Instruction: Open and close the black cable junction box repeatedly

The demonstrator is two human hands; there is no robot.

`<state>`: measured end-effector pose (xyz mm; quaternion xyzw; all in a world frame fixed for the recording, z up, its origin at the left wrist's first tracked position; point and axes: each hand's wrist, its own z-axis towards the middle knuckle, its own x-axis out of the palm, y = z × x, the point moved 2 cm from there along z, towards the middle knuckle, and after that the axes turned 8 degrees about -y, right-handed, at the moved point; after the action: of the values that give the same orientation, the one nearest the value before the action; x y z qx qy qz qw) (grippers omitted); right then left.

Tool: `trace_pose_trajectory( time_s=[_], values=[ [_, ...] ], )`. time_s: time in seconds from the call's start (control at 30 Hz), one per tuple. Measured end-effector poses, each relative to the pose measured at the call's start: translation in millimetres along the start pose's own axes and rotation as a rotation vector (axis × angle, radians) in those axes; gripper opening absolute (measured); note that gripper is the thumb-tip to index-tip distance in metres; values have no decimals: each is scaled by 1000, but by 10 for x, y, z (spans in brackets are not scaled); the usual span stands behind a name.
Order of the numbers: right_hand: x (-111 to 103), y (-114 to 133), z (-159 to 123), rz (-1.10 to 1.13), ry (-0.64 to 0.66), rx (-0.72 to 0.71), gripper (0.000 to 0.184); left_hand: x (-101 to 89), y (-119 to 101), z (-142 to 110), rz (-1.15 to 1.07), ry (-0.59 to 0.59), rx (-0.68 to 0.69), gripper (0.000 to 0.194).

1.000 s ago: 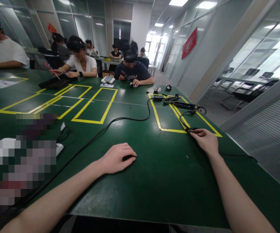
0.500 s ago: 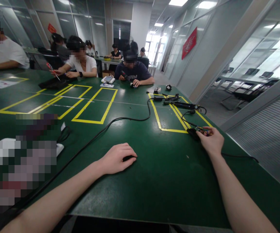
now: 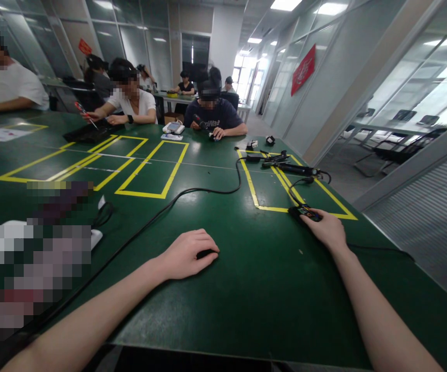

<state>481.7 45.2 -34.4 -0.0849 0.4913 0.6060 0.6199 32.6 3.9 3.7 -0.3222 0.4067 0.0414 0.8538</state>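
My left hand [image 3: 189, 254] rests on the green table [image 3: 223, 305], loosely curved, with a dark gap between thumb and forefinger; nothing held shows there. At the right, my right hand [image 3: 328, 227] grips a black device with an exposed circuit board and coloured wires [image 3: 304, 212]. The device sits by the near edge of a yellow tape outline, and my fingers cover its right end. A thin cable [image 3: 293, 194] runs up from it to a black plug-like piece [image 3: 306, 180]. Another dark cable [image 3: 382, 249] leads off right from behind my wrist.
A long black cable [image 3: 192, 190] crosses the table to a group of black tools [image 3: 275, 161] at the back right. Yellow tape outlines [image 3: 141, 195] mark the surface. Co-workers [image 3: 213, 113] sit along the far side. A black tray [image 3: 86, 133] lies before one. Blurred items cover the left.
My right hand has moved a little left with the black device, turning so that more of its board and wires shows. My left hand has stayed in place.
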Motion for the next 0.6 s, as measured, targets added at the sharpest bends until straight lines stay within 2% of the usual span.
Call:
trace_pose_trajectory(
  time_s=[0.07,0.13,0.27,0.37,0.47,0.6],
  values=[
    [30,233,-100,-42,68,4,38,4,-1,-3,0,2,-5,17],
    [62,517,-242,-18,149,-50,39,8,3,-7,0,5,-11,17],
    [55,1150,-663,254,356,-347,33,0,21,-9,-3,-26,-19,20],
    [-39,1554,-1050,453,570,-576,28,-14,24,-7,25,-93,-15,34],
    [-158,1809,-1367,585,720,-736,33,-1,2,-2,47,-111,5,38],
    [-236,1900,-1529,617,765,-832,29,42,-42,13,30,-41,-4,25]
  ],
)
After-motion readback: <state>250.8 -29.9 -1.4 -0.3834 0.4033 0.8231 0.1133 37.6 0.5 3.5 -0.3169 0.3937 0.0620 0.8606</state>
